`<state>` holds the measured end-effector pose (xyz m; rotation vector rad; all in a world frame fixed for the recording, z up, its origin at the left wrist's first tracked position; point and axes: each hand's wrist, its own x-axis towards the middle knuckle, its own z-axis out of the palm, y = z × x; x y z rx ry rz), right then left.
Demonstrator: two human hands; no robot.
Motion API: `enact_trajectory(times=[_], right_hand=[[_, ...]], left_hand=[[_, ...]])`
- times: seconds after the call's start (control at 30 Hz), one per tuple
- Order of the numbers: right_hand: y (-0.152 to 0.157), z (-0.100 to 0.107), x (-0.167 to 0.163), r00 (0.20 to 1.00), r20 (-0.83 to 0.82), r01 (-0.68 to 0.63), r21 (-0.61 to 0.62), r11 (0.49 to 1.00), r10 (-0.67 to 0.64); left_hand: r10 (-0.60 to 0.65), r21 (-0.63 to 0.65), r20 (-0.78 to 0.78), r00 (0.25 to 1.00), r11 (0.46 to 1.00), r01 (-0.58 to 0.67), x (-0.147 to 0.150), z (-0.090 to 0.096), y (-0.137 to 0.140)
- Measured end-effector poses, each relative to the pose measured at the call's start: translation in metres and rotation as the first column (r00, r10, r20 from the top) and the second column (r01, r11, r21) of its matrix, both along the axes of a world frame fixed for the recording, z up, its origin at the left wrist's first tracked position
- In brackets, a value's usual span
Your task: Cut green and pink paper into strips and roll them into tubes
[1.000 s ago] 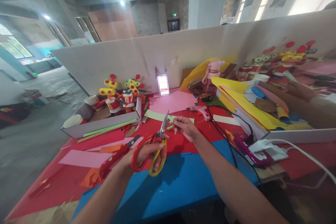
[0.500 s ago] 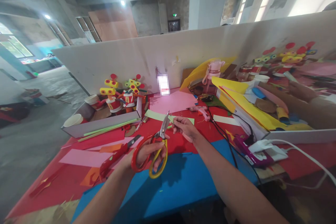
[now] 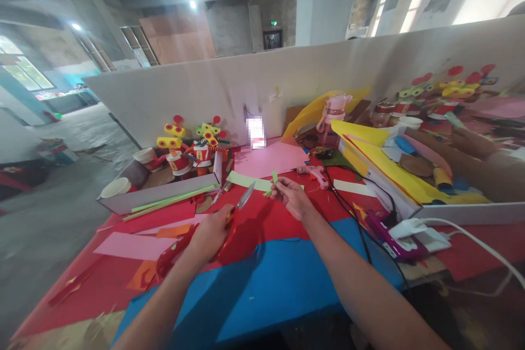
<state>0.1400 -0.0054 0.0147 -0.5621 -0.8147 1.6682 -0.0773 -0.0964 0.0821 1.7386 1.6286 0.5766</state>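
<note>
At the left, near side of the red-covered worktop [image 3: 86, 287], a pink paper strip [image 3: 133, 246] lies flat w/ orange paper pcs [image 3: 143, 275] nr it. Farther back on the left sits a shallow white tray [image 3: 176, 197]: a white paper cup [image 3: 116, 188] at its left end, then two cup figures [image 3: 178, 163] w/ yellow & green tube heads & red discs. Thin green strips [image 3: 174, 202] run along its near side.

My left hand [image 3: 211, 234] reaches in from near left, back up, fingers curled round the handles of a pair of scissors [image 3: 246, 196]. Handles mostly hidden; blades look together, pointing far & right, apart from my other hand. On the near side, a blue sheet [image 3: 262, 284] covers the worktop edge. Beyond the blades lies a pale green strip [image 3: 245, 179], & farther off a pink sheet [image 3: 268, 158].

Right of the scissors, my right hand [image 3: 292, 197] pinches a small green paper pc [image 3: 274, 176] btwn thumb & fingertips, upright above the worktop. More green shows just below the fingers; can't tell if it's the same pc.

Farther right: a pink glue gun [image 3: 315, 173], a pink bottle [image 3: 337, 106] behind it, a purple power strip [image 3: 394, 238] on the near side, & a white box [image 3: 463, 212] holding yellow sheets & scraps.
</note>
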Motion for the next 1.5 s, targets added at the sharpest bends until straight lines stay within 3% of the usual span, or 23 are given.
enact_trajectory(times=[0.07, 0.13, 0.2, 0.33, 0.4, 0.47, 0.53, 0.63, 0.73, 0.97, 1.07, 1.13, 1.23, 1.33, 1.4, 1.5], right_hand=[[0.001, -0.001, 0.0, 1.0, -0.026, -0.012, -0.009, 1.0, 0.012], [0.0, 0.0, 0.001, 1.0, -0.025, -0.013, -0.009, 1.0, 0.012], [-0.001, 0.002, 0.001, 1.0, 0.018, 0.014, 0.011, 1.0, -0.014], [-0.007, 0.008, -0.001, 0.965, 0.219, 0.113, 0.138, 0.984, -0.142], [-0.009, 0.009, -0.005, 0.95, 0.263, 0.127, 0.159, 0.979, -0.166], [-0.011, 0.008, -0.009, 0.963, 0.238, 0.1, 0.13, 0.986, -0.129], [-0.012, 0.006, -0.012, 0.979, 0.188, 0.059, 0.093, 0.994, -0.076], [-0.011, 0.003, -0.014, 0.986, 0.161, 0.034, 0.065, 0.997, -0.044], [-0.009, 0.001, -0.013, 0.979, 0.185, 0.072, 0.057, 0.996, -0.082], [-0.002, -0.004, -0.008, 0.942, 0.248, 0.205, 0.107, 0.973, -0.226], [0.003, -0.006, -0.002, 0.921, 0.236, 0.297, 0.094, 0.95, -0.311], [0.005, -0.007, 0.001, 0.918, 0.197, 0.346, 0.018, 0.938, -0.343], [0.005, -0.007, 0.0, 0.945, 0.1, 0.321, -0.106, 0.941, -0.311], [0.003, -0.008, -0.004, 0.967, 0.05, 0.254, -0.151, 0.955, -0.249], [0.003, -0.009, -0.005, 0.965, 0.071, 0.261, -0.151, 0.953, -0.253], [0.005, -0.012, -0.001, 0.932, 0.122, 0.355, -0.107, 0.929, -0.342]], left_hand=[[0.004, 0.025, -0.294, 0.956, 1.0, 0.004, -0.003, -0.008, -0.001], [-0.028, 0.012, -0.545, 0.838, 0.999, 0.041, -0.003, -0.013, -0.004], [-0.079, -0.029, -0.621, 0.779, 0.997, 0.078, -0.002, -0.015, -0.008], [-0.104, 0.016, -0.636, 0.765, 0.989, 0.148, 0.004, -0.007, -0.008], [-0.072, 0.141, -0.553, 0.83, 0.974, 0.179, 0.013, -0.001, -0.001], [-0.076, 0.272, -0.327, 0.942, 0.947, 0.171, 0.026, 0.001, 0.012], [-0.151, 0.252, -0.104, 0.983, 0.952, 0.173, 0.039, -0.001, 0.028], [-0.264, 0.135, 0.134, 0.955, 0.96, 0.246, 0.053, -0.014, 0.049], [-0.249, 0.043, 0.316, 0.916, 0.968, 0.248, 0.056, -0.03, 0.059], [-0.145, -0.094, 0.422, 0.895, 0.975, 0.202, 0.045, -0.04, 0.046], [-0.163, -0.09, 0.383, 0.909, 0.973, 0.212, 0.041, -0.039, 0.046], [-0.166, -0.023, 0.354, 0.921, 0.982, 0.186, 0.037, -0.039, 0.05], [-0.128, 0.101, 0.27, 0.954, 0.989, 0.104, 0.028, -0.039, 0.058], [-0.09, 0.215, 0.082, 0.993, 0.974, 0.071, 0.016, -0.038, 0.065], [-0.104, 0.294, -0.077, 0.992, 0.948, 0.122, 0.006, -0.036, 0.067], [-0.083, 0.351, -0.382, 0.92, 0.908, 0.227, -0.009, -0.036, 0.069]])
